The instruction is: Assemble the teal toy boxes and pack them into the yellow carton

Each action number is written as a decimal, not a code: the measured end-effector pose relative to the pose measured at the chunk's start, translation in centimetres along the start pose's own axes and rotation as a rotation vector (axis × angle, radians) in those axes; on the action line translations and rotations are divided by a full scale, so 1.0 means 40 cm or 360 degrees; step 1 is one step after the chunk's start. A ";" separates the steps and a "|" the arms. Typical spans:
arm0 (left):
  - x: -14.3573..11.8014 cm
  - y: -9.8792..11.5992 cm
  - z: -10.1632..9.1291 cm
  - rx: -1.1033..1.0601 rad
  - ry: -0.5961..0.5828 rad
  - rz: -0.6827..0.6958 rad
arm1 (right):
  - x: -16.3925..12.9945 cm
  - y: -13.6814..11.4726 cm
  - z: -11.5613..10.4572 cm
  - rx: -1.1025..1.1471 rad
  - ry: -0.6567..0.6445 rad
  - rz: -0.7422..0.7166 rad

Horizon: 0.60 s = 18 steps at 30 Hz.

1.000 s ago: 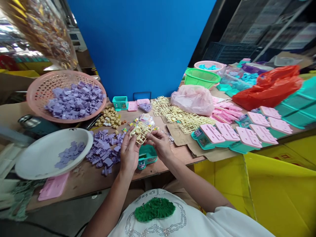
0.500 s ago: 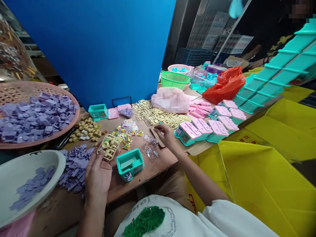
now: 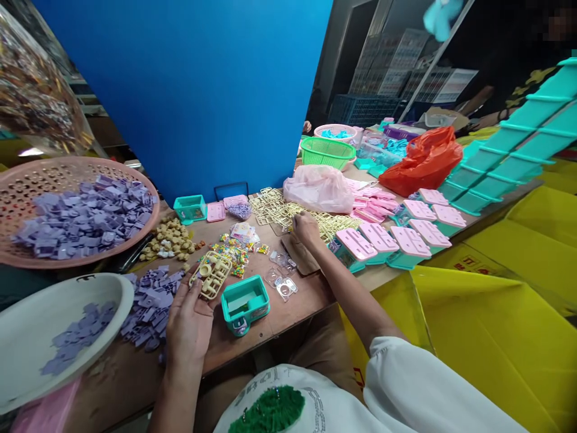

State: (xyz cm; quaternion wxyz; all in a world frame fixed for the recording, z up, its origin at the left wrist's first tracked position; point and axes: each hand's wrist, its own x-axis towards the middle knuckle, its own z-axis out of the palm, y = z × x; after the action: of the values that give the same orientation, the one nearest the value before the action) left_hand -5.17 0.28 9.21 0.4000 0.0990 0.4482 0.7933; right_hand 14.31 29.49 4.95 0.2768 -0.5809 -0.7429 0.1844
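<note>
While the left hand [image 3: 192, 319] fingers grip the cream frame [image 3: 211, 273], the right hand [image 3: 305, 227], at two o'clock, should pinch one cream sprue [image 3: 274, 207] cleanly; its grip is hidden.

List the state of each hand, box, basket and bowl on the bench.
left hand: holds a cream parts frame
right hand: reaching onto the cream frame pile
teal box: open, lidless
pink-lidded boxes: closed
pink basket: heaped with purple pieces
white bowl: few purple pieces

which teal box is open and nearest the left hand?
The lidless teal box at the table's front edge, just right of the left hand; the row at right carries pink lids.
</note>
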 end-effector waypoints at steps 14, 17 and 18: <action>-0.002 -0.021 0.011 -0.0086 -0.0055 -0.0015 | -0.048 0.064 -0.092 0.0895 -0.0036 0.0033; -0.006 -0.016 0.008 -0.0060 -0.0051 -0.0012 | -0.060 0.066 -0.091 0.0530 -0.0098 0.0017; -0.007 -0.015 0.008 -0.0054 -0.0041 -0.0012 | -0.064 0.064 -0.090 0.0385 -0.0105 0.0005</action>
State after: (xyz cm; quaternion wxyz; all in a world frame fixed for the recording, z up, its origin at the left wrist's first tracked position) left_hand -4.50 0.46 8.97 0.4104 0.1008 0.4297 0.7980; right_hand 18.96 27.51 5.73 0.3200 -0.5380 -0.7231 0.2920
